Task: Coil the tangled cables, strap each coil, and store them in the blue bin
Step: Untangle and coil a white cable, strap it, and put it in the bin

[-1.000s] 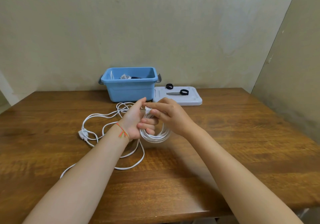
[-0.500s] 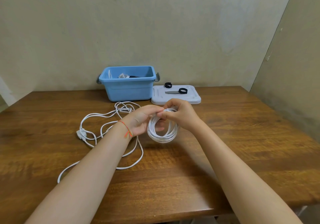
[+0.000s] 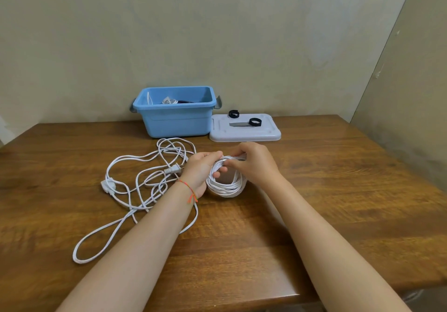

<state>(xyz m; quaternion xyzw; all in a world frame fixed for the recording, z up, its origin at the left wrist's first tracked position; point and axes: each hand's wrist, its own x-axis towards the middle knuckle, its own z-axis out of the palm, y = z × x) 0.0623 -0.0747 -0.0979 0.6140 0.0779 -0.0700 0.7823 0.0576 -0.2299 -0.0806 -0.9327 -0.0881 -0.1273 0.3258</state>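
**White coil held in both hands over the wooden table**

White cable is wound into a small coil (image 3: pixel 226 183), which is held upright near the middle of the wooden table (image 3: pixel 338 190). The coil's top is pinched from the 9 o'clock side by the left hand (image 3: pixel 199 170), whose fingers are curled round the strands; an orange thread bracelet (image 3: pixel 189 190) is worn on that wrist. From the 3 o'clock side the same top is gripped by the right hand (image 3: pixel 254 164), with its fingertips closed on the strands. The coil's lower edge is seen close to the tabletop; contact cannot be told.

At 9 o'clock of the coil, a loose white power cord (image 3: pixel 135 190) is spread in tangled loops on the table, its plug (image 3: pixel 173 169) lying just beside the left hand. At 12 o'clock, against the wall, the blue bin (image 3: pixel 176 118) is placed, with some cable seen inside. Just beside it, at 1 o'clock, a pale lid (image 3: pixel 245 130) is laid flat, and two black straps (image 3: pixel 254 122) are set on it.
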